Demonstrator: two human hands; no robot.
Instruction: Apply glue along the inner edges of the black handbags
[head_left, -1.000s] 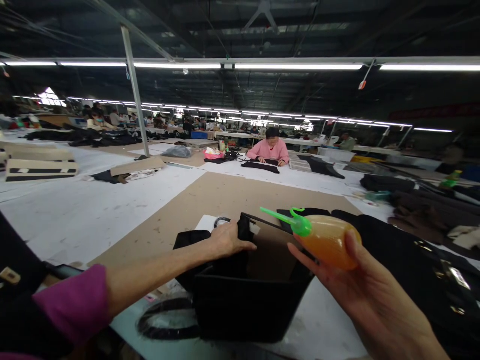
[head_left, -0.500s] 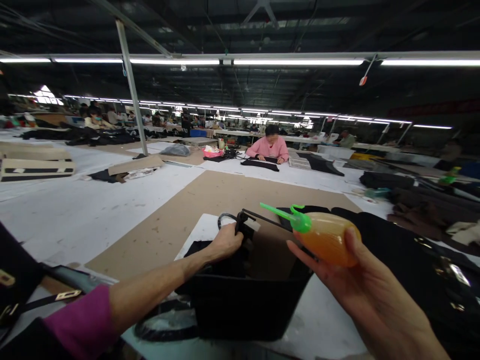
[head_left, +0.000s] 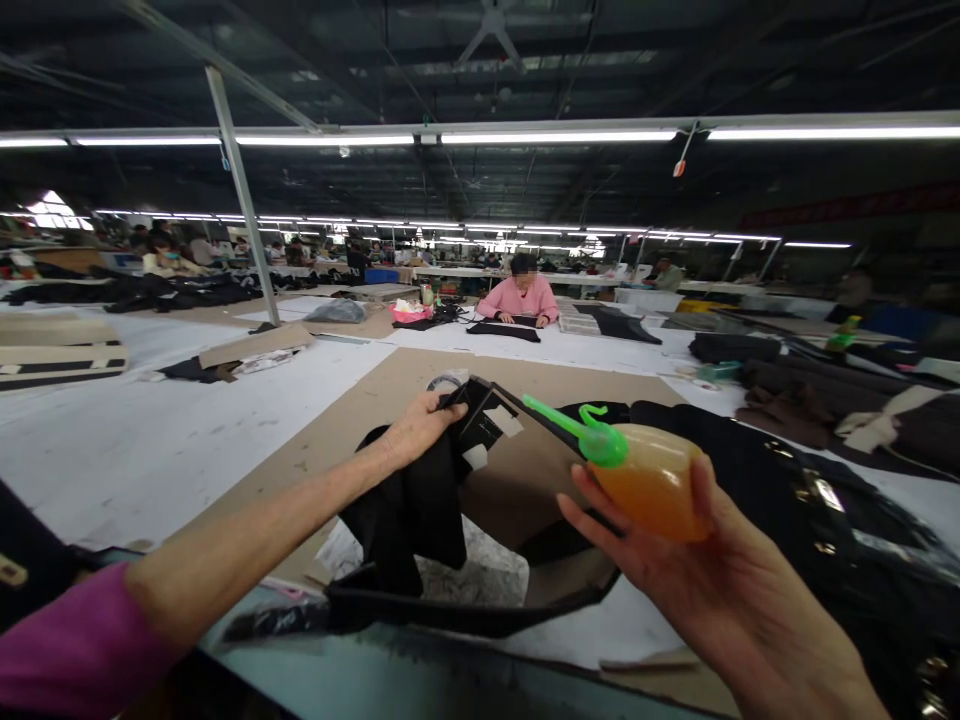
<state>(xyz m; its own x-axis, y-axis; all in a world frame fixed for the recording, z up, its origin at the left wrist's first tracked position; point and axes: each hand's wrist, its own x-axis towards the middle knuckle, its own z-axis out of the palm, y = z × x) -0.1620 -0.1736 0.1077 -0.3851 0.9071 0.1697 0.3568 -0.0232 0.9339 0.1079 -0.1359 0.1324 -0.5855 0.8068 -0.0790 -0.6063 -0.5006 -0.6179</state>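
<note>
— Where's the black bag panel [head_left: 412, 515]?
— Over the brown board's [head_left: 352, 420] near edge, lifted by its top corner, with the left hand [head_left: 414, 432] pinched closed on it.
— And the right hand [head_left: 679, 575]?
— By the board's right side, fingers wrapped round an orange squeeze bottle [head_left: 652, 485]. The board's far half shows plain brown.

Garment factory: long cutting tables [head_left: 150, 440], seated workers [head_left: 517, 300].
</note>
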